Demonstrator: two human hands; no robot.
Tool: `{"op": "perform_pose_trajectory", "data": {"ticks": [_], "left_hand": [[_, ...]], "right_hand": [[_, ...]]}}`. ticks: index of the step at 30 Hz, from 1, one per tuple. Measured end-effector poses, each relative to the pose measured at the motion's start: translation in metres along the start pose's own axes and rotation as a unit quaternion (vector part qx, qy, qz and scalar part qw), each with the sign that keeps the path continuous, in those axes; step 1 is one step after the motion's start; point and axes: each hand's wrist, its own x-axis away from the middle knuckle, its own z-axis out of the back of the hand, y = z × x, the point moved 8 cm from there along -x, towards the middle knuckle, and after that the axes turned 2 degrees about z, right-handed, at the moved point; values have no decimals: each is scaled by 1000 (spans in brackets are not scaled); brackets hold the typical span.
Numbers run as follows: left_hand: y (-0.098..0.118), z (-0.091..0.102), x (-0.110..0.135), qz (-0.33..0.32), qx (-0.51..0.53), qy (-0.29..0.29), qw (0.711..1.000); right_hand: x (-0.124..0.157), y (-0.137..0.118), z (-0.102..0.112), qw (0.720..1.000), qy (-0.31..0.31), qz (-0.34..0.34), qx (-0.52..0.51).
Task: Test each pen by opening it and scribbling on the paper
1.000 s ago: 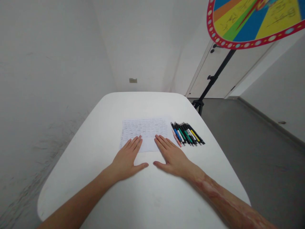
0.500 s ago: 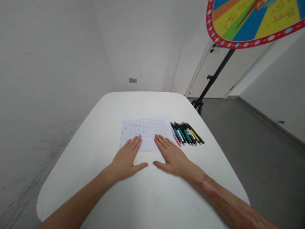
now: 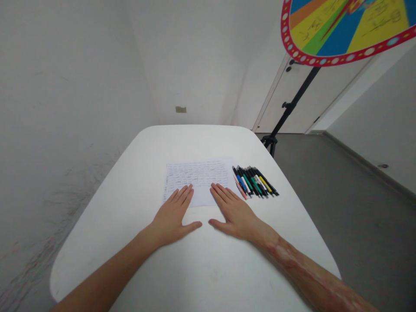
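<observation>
A sheet of paper (image 3: 203, 193) covered with lines of handwriting lies on the white table (image 3: 208, 273). My left hand (image 3: 172, 216) rests flat, its fingertips over the paper's lower left part and its thumb pointing right. Opposite it, my right hand (image 3: 235, 212) also lies flat, with the fingers over the lower right of the sheet and the thumb pointing left. Neither hand holds anything. Just beyond my right fingers, a row of several pens (image 3: 255, 182) lies side by side, in black, blue, green, white, yellow and pink.
Past the table's right edge stands a black tripod (image 3: 287, 115) carrying a colourful prize wheel (image 3: 344, 34). Behind it is a white door (image 3: 312, 99). A wall (image 3: 65, 108) borders the table on the left, and grey floor (image 3: 357, 208) shows on the right.
</observation>
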Motion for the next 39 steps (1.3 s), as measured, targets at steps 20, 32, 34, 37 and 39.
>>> {"op": "perform_pose_trajectory", "data": {"ticks": [20,32,34,37,39], "left_hand": [[-1,1,-1,4,7,3,1000],[1,36,-12,-13,56,76,995],[6,38,-19,-24,61,71,995],[14,39,-30,-34,66,63,995],[17,38,-38,-33,65,57,996]], "right_hand": [[-1,-3,5,1000,12,0,-1],[31,123,77,927,104,-345,105],[33,134,78,921,64,-367,112],[29,139,78,922,7,-370,115],[24,138,78,924,-25,-363,122]]}}
